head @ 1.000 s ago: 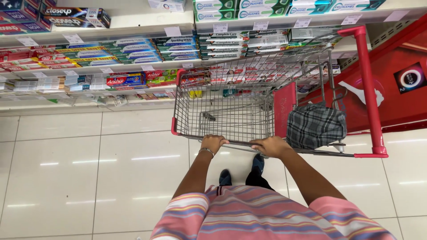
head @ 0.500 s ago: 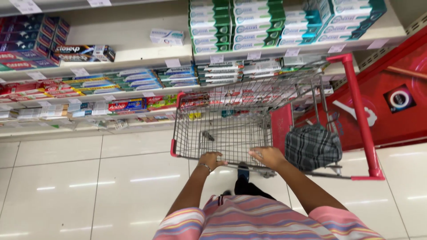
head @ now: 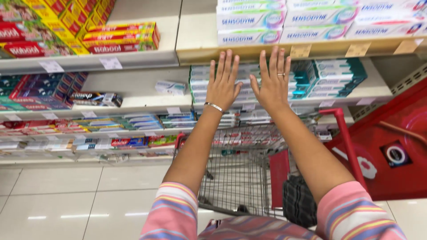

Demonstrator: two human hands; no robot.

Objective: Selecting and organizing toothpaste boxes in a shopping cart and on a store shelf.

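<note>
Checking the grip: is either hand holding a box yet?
No: the left hand and right hand are open, fingers spread, empty.

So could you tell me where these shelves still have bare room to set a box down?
Bare shelf lies between the dark box and the small pale box. Ahead of the left hand and right hand, the teal boxes are crowded.

White toothpaste boxes (head: 284,20) lie stacked flat in rows on the upper shelf (head: 195,49).
</note>
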